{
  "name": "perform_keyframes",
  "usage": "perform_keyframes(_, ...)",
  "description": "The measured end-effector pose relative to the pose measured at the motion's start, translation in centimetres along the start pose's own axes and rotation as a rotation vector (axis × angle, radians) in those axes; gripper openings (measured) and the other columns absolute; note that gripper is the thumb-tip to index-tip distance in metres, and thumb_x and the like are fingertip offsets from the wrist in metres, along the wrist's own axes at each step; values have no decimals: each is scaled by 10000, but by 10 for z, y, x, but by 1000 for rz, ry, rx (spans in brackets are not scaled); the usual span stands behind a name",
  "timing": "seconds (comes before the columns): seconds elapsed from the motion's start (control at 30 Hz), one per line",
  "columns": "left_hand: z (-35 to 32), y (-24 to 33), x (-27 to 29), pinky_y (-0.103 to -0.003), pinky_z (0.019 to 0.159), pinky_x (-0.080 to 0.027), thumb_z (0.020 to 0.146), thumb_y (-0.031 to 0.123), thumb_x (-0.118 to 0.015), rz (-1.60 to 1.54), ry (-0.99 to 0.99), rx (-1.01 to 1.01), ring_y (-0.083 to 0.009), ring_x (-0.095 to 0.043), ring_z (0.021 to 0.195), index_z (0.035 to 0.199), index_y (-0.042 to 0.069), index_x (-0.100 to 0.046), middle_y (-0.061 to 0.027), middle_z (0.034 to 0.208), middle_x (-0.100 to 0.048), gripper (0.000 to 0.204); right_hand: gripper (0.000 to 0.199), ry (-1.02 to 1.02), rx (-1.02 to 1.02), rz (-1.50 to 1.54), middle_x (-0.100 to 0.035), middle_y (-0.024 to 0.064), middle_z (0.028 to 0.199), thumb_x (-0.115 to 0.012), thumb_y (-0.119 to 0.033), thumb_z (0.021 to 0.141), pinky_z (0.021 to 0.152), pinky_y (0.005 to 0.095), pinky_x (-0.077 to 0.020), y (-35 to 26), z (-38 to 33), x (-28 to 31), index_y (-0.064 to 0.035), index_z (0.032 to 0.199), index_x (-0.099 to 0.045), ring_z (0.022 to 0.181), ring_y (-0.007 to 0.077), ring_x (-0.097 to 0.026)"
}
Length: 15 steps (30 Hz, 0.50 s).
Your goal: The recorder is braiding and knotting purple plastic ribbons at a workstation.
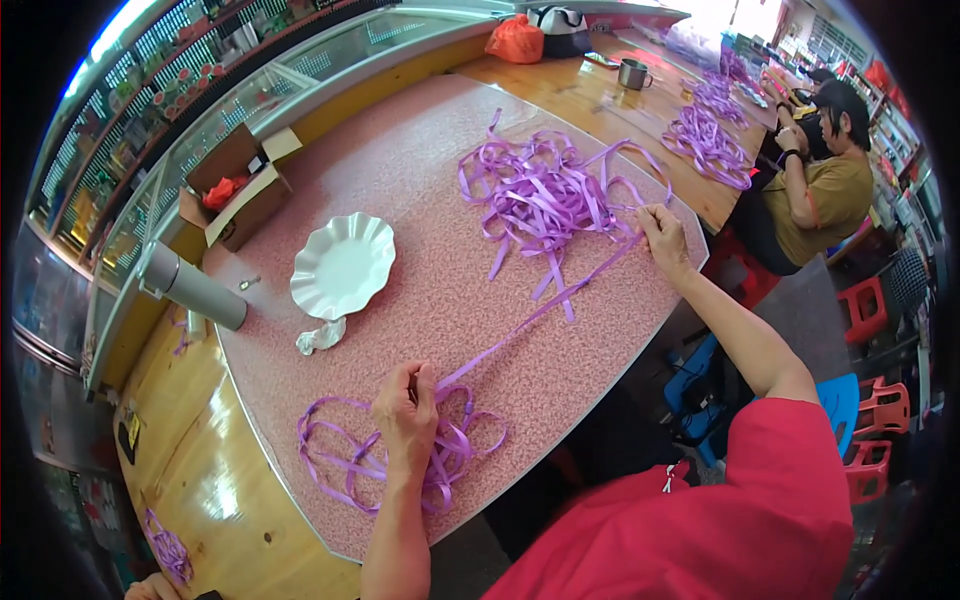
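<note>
A narrow purple ribbon runs taut and slanting across the pink tabletop between my two hands. My left hand is closed on its near end, above a loose coil of purple ribbon by the table's near edge. At the right side of the table, my right hand pinches the other part of the ribbon. Beside it lies a large tangled heap of purple ribbons, with a few ends trailing toward me.
A white scalloped plate with a crumpled tissue, a grey flask and an open cardboard box stand on the left. More ribbon heaps lie near a seated person. Another person's hand shows at lower left.
</note>
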<state>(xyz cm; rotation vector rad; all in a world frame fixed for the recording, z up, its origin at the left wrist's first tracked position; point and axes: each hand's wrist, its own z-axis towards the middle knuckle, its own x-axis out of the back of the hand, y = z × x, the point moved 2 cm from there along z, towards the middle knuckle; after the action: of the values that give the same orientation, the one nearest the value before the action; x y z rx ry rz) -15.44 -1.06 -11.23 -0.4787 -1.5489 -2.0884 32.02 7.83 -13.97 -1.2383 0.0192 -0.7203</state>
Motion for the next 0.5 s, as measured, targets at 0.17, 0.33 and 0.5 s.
perform_keyframes(0.17, 0, -2, 1, -366, 634, -496, 935, 147, -677, 30, 4, -11, -255, -631, 678, 955, 23, -661, -125, 775, -646, 127, 213, -6, -71, 30, -588, -30, 707, -602, -250, 1014, 491, 210, -391, -11, -6, 0, -61, 921, -630, 555, 29, -483)
perform_keyframes(0.33, 1, 1, 3, -317, 624, -476, 958, 141, -659, 41, 22, -75, -166, -593, 663, 960, 12, -666, -74, 742, -636, 129, 213, -6, -78, 20, -588, -31, 708, -598, -250, 1017, 480, 204, -390, -11, -5, -1, -60, 927, -629, 542, 27, -479)
perform_keyframes(0.5, 2, 0, 2, -363, 631, -495, 934, 141, -681, 28, 26, -59, -256, -632, 676, 950, 31, -661, -120, 780, -650, 113, 215, -10, -83, 71, -585, -32, 704, -600, -248, 1017, 471, 201, -388, -13, -4, -1, -58, 922, -628, 531, 26, -477)
